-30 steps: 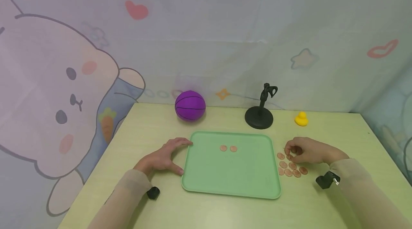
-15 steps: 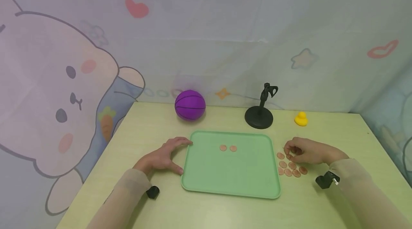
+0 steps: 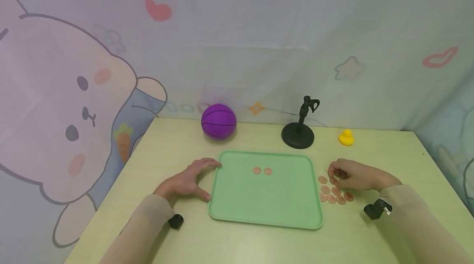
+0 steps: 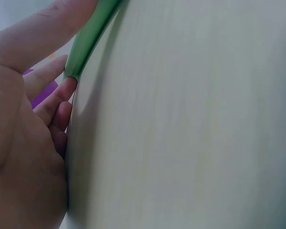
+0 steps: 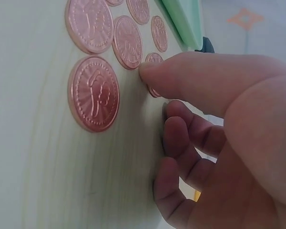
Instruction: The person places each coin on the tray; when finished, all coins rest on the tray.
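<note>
A light green tray (image 3: 266, 204) lies on the table with two copper coins (image 3: 256, 170) side by side near its far edge. My left hand (image 3: 187, 179) is spread at the tray's left side, thumb and fingertips touching the rim; the left wrist view shows fingers against the tray edge (image 4: 83, 45). To the tray's right, my right hand (image 3: 357, 175) pinches at a copper coin (image 5: 154, 58) low on the table, thumb on its edge and the other fingers curled. Several more copper coins (image 3: 336, 191) lie flat beside it, one reddish coin (image 5: 94, 94) nearest the right wrist camera.
Along the back of the table stand a purple ball (image 3: 219, 121), a black stand (image 3: 298, 135) with a round base, and a yellow rubber duck (image 3: 346, 137). A printed cloth (image 3: 237, 29) hangs behind the table.
</note>
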`<state>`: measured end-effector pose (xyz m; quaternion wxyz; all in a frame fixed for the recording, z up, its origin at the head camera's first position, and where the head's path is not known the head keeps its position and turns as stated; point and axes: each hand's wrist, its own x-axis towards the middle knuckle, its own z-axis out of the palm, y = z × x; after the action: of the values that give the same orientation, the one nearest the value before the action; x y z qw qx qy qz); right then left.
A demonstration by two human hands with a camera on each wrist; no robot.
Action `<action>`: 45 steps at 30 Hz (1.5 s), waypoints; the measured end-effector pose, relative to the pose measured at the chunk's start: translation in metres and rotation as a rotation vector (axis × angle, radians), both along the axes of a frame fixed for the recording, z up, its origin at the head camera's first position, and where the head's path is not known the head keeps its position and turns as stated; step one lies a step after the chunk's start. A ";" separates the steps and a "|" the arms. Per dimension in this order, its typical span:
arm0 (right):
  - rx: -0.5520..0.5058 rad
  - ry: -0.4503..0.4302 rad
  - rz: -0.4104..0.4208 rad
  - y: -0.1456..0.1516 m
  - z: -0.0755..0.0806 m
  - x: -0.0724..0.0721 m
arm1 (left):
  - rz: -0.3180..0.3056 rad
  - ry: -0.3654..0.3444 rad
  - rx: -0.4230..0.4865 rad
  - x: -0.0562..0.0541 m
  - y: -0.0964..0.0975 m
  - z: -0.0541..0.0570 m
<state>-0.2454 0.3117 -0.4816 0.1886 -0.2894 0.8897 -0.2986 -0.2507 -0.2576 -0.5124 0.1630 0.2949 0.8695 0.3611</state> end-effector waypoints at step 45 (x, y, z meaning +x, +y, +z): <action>-0.063 0.060 -0.121 -0.001 -0.002 -0.004 | -0.007 -0.003 0.013 -0.001 0.000 0.000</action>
<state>-0.2496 0.3102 -0.4840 0.1341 -0.2495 0.9010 -0.3285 -0.2522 -0.2577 -0.5125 0.1639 0.2986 0.8657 0.3669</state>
